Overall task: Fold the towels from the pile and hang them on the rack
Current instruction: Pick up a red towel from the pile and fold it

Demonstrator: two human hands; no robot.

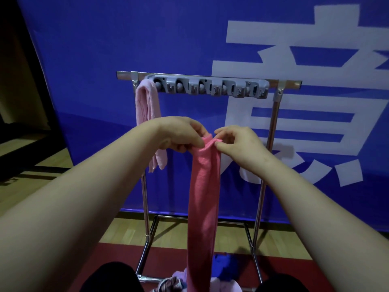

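Pile [179, 282] on floor at rack's foot; both hands, left hand [181, 133] and right hand [237, 142], pinch dark pink towel [204, 197] top, folded narrow; next: likely clip into grey holder [210, 86] beside pale pink towel [147, 110].

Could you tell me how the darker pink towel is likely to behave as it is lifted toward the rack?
The pink towel hangs straight down from both hands, so it is probably floppy. Pinched only at the top, it seems light.

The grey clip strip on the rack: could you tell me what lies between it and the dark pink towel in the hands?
Nothing: in the head view only blue banner shows between the grey clip strip and the dark pink towel.
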